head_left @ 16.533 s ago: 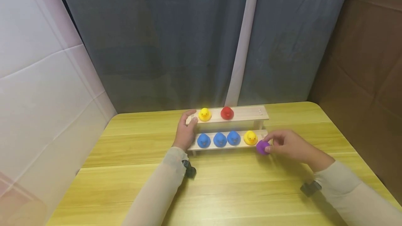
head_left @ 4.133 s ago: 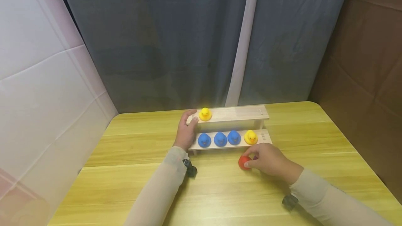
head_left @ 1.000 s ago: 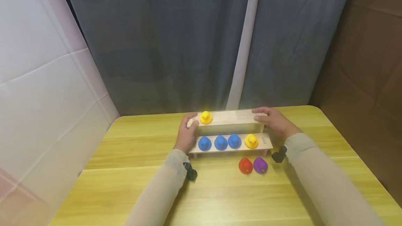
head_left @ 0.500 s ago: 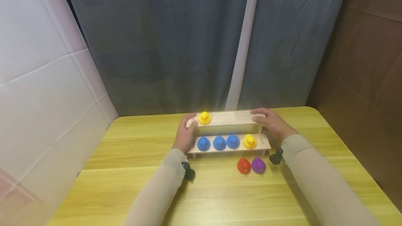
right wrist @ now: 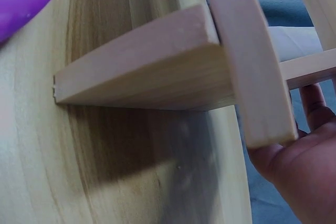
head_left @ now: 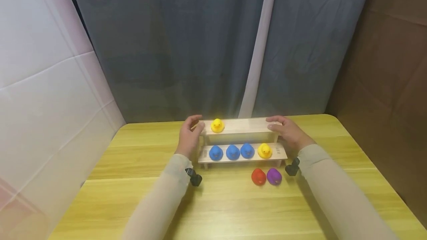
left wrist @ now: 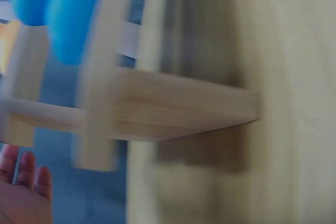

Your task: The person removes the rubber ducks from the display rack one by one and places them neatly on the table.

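Note:
A two-tier wooden stand (head_left: 245, 125) stands near the back of the table. My right hand (head_left: 291, 132) grips the right end of its upper board, thumb in front and fingers behind. Just off the left end is my left hand (head_left: 188, 139); in the left wrist view its fingers (left wrist: 24, 171) are loosely extended and look apart from the wood. One yellow rubber duck (head_left: 217, 125) sits at the upper board's left. Along the lower board are three blue rubber ducks (head_left: 232, 152) and another yellow duck (head_left: 265, 151) to their right.
A red rubber duck (head_left: 258, 177) and a purple one (head_left: 274, 177) lie side by side on the table (head_left: 227, 210), in front of the stand's right half. A grey curtain (head_left: 183, 55) hangs behind the table's back edge.
Earlier, the right hand carried the purple duck, then the red one, to the table and took the stand's right end. Just now the left hand has let go of the left end and shifted left.

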### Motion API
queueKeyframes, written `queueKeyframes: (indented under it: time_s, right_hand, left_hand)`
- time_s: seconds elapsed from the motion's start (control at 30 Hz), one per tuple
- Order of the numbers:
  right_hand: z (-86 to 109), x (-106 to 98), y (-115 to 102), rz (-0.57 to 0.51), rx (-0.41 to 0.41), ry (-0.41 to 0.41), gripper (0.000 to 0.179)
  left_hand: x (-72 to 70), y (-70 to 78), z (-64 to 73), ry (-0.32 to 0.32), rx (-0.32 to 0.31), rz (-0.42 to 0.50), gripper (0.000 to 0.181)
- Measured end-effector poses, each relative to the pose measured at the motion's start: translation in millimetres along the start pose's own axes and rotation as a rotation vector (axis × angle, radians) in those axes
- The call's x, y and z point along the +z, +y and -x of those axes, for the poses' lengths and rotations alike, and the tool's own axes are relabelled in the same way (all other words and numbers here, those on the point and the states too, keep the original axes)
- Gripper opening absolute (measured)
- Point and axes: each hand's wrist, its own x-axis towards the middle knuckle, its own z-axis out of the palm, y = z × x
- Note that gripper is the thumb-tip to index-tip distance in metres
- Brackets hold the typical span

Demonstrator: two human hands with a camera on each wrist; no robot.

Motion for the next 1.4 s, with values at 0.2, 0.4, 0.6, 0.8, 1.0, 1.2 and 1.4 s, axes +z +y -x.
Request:
queueKeyframes:
  time_s: [0.2,0.4,0.6,0.8,1.0,1.2,1.4]
  right_hand:
    - [0.5,-1.8,-0.3,0.005,-0.012,0.010,0.045]
    - [3.5,-1.5,-2.7,0.044,-0.017,0.017,0.045]
    - [4.5,1.1,-2.6,0.042,-0.025,0.030,0.044]
    - [2.2,4.0,0.0,0.004,-0.068,0.022,0.044]
    - [2.2,5.7,-0.6,-0.002,-0.072,0.013,0.045]
    - [1.6,7.3,-1.1,-0.012,-0.057,0.014,0.046]
    - [0.1,8.2,-0.3,-0.006,-0.050,0.011,0.046]
  left_hand:
    - [-0.5,22.7,-0.8,-0.042,0.152,-0.122,0.034]
    - [3.1,34.2,-2.2,-0.152,0.183,-0.244,0.035]
    - [6.3,36.3,-6.0,-0.200,0.162,-0.346,0.038]
    - [4.4,35.3,-7.0,-0.188,0.172,-0.419,0.038]
    - [2.8,34.8,-8.0,-0.178,0.201,-0.476,0.034]
    - [2.9,35.1,-9.8,-0.185,0.211,-0.519,0.032]
    - [2.7,37.1,-9.4,-0.186,0.203,-0.507,0.032]
